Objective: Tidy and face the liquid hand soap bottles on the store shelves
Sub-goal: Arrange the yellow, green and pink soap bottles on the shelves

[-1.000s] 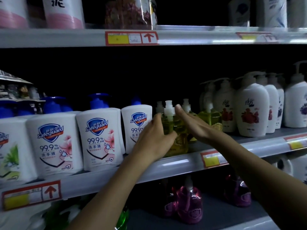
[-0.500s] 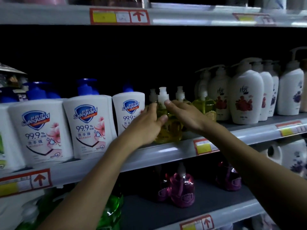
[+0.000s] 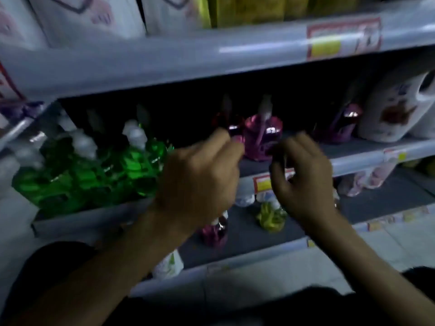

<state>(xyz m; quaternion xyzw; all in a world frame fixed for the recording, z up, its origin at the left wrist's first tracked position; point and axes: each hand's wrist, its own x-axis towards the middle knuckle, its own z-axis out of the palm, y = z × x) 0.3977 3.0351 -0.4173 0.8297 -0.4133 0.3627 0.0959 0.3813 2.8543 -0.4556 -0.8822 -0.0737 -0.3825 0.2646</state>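
The view is blurred by motion. A pink soap bottle [image 3: 262,140] with a pump stands on the middle shelf [image 3: 357,158], and a second pink bottle [image 3: 224,122] sits half hidden behind it to the left. My left hand [image 3: 200,177] hovers in front of them with curled fingers, its fingertips near the left pink bottle; contact is unclear. Just right of the front pink bottle, my right hand [image 3: 303,177] has its thumb and fingers curled apart and holds nothing. Several green soap bottles [image 3: 131,165] crowd the shelf to the left.
Another pink bottle [image 3: 341,128] and a big white jug [image 3: 388,109] stand at the right. The upper shelf edge [image 3: 164,62] with a price tag [image 3: 343,36] overhangs. A pink bottle [image 3: 215,231] and a yellow one [image 3: 270,215] stand on the shelf below.
The view has dropped from the shelf with the white and yellow bottles to the one below. Both hands left the yellow bottle and came down in front of the pink bottles.
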